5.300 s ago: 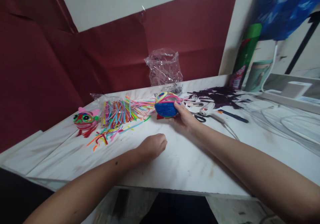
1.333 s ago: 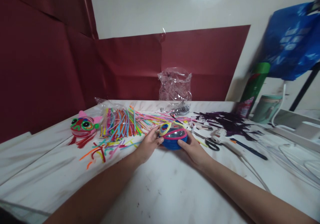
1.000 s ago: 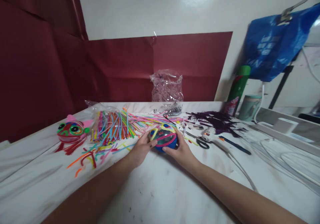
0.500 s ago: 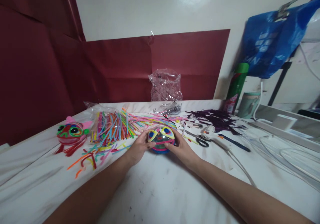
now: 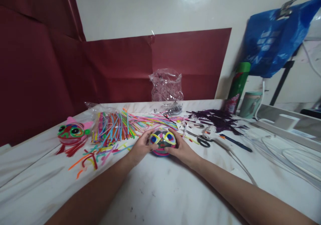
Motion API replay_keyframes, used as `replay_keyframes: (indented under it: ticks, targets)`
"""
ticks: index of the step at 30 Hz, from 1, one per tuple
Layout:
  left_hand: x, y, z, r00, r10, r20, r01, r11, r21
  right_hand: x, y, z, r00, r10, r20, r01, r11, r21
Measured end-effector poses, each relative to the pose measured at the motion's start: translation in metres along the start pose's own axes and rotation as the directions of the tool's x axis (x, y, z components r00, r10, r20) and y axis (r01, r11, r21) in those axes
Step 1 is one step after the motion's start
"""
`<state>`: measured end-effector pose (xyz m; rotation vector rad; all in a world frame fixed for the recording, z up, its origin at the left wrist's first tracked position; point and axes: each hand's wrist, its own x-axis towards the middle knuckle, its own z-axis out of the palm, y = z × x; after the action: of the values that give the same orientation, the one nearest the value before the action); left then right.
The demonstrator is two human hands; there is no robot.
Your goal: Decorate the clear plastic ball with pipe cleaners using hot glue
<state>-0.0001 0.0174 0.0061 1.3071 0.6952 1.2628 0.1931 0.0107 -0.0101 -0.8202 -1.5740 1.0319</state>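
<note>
Between my two hands is a round, shiny craft ball with a face (image 5: 163, 142), with blue eyes ringed in yellow and a pink band around its lower part. My left hand (image 5: 143, 148) is closed around its left side, thumb on the front. On the other side my right hand (image 5: 181, 148) grips it the same way, its thumb near the mouth. The ball's back and the far fingers are hidden. A similar red face ball (image 5: 71, 134) with pink ears and red tassels lies at the far left.
Bundled pipe cleaners (image 5: 114, 126) and loose cut pieces (image 5: 92, 159) lie left of centre. On the right are scissors (image 5: 203, 142), a glue gun (image 5: 213, 136), a dark blue cutter (image 5: 237, 143) and purple strands (image 5: 217, 119). A clear plastic bag (image 5: 167, 87) stands behind.
The ball has turned in my hands, so both eyes and the pink spot between them now face me more squarely. Both hands still hold it in about the same place.
</note>
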Motion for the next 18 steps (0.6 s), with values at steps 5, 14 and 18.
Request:
replay_keyframes:
  ticks: [5, 14, 18]
  targets:
    - [-0.002, 0.011, 0.011, 0.977, 0.105, -0.188, -0.107, 0.994, 0.001, -0.001, -0.002, -0.003, 0.996, -0.054, -0.077, 0.042, 0.988, -0.15]
    - [-0.011, 0.032, 0.027, 0.992, -0.035, -0.124, 0.015, 0.988, -0.156, -0.005, -0.029, -0.004, 0.908, -0.393, -0.144, 0.306, 0.858, -0.413]
    - [-0.015, 0.031, 0.033, 0.992, -0.032, -0.123, 0.013, 0.989, -0.148, -0.014, -0.048, 0.003, 0.832, -0.551, -0.062, 0.445, 0.732, -0.516]
